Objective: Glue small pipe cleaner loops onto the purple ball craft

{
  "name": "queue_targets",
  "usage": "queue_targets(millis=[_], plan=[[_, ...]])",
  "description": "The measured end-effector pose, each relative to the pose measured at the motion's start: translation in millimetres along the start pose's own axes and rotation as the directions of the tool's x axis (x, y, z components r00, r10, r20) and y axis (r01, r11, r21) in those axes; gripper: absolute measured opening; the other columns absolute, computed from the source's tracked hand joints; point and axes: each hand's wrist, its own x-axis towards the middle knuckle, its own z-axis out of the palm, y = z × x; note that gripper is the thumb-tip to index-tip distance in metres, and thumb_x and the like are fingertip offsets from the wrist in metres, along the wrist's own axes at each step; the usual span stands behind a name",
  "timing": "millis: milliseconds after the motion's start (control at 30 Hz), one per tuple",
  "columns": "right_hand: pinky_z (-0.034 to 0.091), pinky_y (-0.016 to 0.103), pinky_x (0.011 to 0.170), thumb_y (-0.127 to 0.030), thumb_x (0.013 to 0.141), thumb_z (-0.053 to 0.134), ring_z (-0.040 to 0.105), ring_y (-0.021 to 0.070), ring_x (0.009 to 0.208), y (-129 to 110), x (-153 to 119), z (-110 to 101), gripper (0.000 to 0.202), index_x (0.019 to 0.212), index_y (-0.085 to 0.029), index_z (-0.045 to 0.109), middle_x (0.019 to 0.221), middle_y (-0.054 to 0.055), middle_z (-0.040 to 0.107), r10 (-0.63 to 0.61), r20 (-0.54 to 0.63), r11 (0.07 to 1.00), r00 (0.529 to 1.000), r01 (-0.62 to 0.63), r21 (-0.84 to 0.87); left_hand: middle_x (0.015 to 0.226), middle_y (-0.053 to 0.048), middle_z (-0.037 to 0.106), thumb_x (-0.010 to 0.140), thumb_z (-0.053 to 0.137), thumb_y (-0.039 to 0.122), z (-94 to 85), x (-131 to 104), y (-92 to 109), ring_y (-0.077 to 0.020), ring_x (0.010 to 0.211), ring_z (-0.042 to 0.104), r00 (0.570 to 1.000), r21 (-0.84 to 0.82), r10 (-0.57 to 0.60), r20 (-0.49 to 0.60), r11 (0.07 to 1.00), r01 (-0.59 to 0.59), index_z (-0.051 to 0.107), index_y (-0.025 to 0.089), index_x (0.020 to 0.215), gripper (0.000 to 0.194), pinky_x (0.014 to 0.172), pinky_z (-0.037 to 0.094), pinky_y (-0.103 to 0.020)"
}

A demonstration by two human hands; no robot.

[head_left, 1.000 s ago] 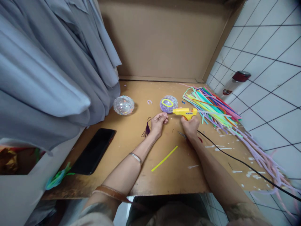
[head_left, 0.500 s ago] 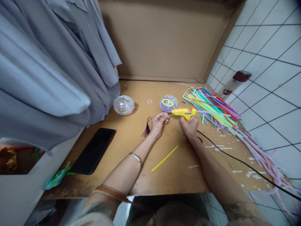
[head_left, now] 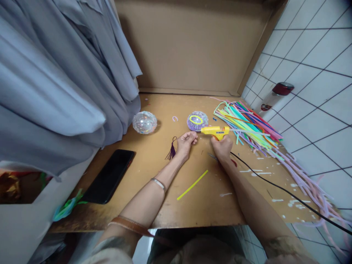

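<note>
My right hand (head_left: 222,146) is wrapped round the handle of a yellow glue gun (head_left: 214,132), its nozzle pointing left. At the nozzle, the fingers of my left hand (head_left: 187,143) are pinched together; what they hold is too small to make out. Just behind the nozzle sits a round purple, clear-topped ornament (head_left: 197,121) with a yellow ring (head_left: 197,120) on it. A dark purple tassel (head_left: 172,150) lies left of my left hand. Partly hidden by my right wrist are scissors (head_left: 234,163). A yellow strip (head_left: 192,185) lies between my forearms.
A clear ball (head_left: 145,123) and a black phone (head_left: 108,176) are on the left. Pipe cleaners (head_left: 250,126) in many colours pile up on the right, near a red-lidded bottle (head_left: 272,99). The gun's black cord (head_left: 275,186) crosses the table's right side. A grey curtain (head_left: 68,80) hangs left.
</note>
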Motion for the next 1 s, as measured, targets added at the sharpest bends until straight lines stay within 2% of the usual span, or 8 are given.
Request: queue_targets(millis=[300,467,600,1000], plan=[[0.047,0.039,0.068,-0.044,0.063,0.056,0.059,0.0272,0.068,1.6,1.5,1.0,0.023,0.071,-0.022,0.056,0.068,0.009,0.064,0.011,-0.035,1.000,0.999,-0.010,0.020,0.066,0.000,0.066,0.057,0.090,0.039,-0.7,0.1,-0.4,-0.0057,0.054,0.051,1.000,0.014,0.005,0.013,1.000,-0.006,0.068,0.014,0.074,0.038,0.056,0.039,-0.022],[0.047,0.039,0.068,-0.044,0.063,0.056,0.060,0.0276,0.070,2.0,2.6,0.3,0.024,0.072,-0.022,0.055,0.069,0.009,0.064,0.015,-0.054,0.999,0.998,-0.012,0.044,0.063,0.001,0.065,0.054,0.091,0.040,0.0,1.6,0.1,-0.0055,0.053,0.051,0.999,0.009,0.014,-0.036,1.000,-0.014,0.068,0.014,0.073,0.040,0.055,0.038,-0.021],[0.048,0.039,0.067,-0.043,0.063,0.058,0.060,0.0269,0.068,3.2,2.3,1.4,0.022,0.070,-0.022,0.055,0.066,0.007,0.063,0.003,-0.031,0.999,1.000,-0.001,0.047,0.063,0.001,0.065,0.056,0.090,0.040,0.4,1.9,0.2,-0.0054,0.053,0.051,0.998,0.016,0.030,-0.062,0.999,-0.029,0.067,0.015,0.072,0.038,0.055,0.038,-0.021],[0.047,0.040,0.070,-0.042,0.067,0.057,0.064,0.0305,0.075,-0.9,-1.2,-1.7,0.026,0.078,-0.019,0.060,0.074,0.012,0.067,-0.010,0.022,1.000,1.000,0.010,-0.009,0.064,0.000,0.064,0.058,0.089,0.039,-0.3,0.6,-1.1,-0.0061,0.054,0.051,1.000,0.024,0.029,-0.010,0.999,-0.029,0.066,0.014,0.071,0.037,0.056,0.039,-0.022]])
